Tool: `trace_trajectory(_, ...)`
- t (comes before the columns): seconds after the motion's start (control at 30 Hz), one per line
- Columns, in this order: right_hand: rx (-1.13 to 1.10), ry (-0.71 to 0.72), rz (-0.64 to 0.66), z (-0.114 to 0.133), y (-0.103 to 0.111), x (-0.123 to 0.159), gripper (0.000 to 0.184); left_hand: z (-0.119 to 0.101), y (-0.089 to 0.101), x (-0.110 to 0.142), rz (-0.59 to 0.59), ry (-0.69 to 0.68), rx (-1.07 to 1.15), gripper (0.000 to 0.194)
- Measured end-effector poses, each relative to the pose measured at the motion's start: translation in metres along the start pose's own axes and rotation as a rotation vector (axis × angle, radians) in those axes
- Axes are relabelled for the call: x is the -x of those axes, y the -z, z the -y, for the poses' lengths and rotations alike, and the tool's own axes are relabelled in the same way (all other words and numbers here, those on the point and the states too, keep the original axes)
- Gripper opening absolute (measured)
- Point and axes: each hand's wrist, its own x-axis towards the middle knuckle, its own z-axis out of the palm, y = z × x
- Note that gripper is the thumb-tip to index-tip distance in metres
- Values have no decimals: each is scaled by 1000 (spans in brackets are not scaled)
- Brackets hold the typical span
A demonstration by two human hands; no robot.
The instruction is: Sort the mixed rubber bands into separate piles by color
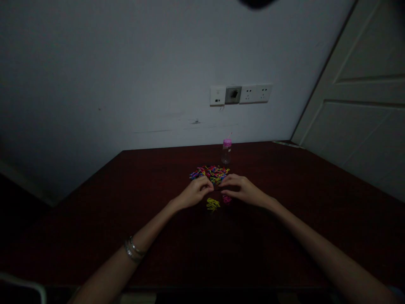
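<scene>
Holds left hand and right hand near the middle of the frame, turned toward each other across a narrow gap, apart and not touching. Has left thumb and forefinger close together at the tips; cannot tell in this dim light about any small piece pinched there. Has right thumb and fingers parted, with nothing plainly gripped between them.

Shows mixed pile of small coloured pieces just above that gap in the frame, beyond the fingertips, with its long axis running left to right and single pieces pointing every way. Places left hand against the lower left edge of the pile in view, right hand beside its lower right end; cannot tell about actual contact. Shows yellow cluster directly below the left fingertips, nearer to left hand, and pink cluster just under the right thumb, partly covered. Has clear bottle with pink lid upright above the pile's right end, on dark red tabletop.
</scene>
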Motion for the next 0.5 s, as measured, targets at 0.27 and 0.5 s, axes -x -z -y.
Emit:
trace_trajectory(0.27, -37, 52, 17, 6, -2, -2, 16, -12, -4, 2, 10, -40, 3, 13)
trace_trajectory(0.5, -36, 14, 4, 0, 3, -1, 17, -9, -3, 2, 3, 40, 23, 12)
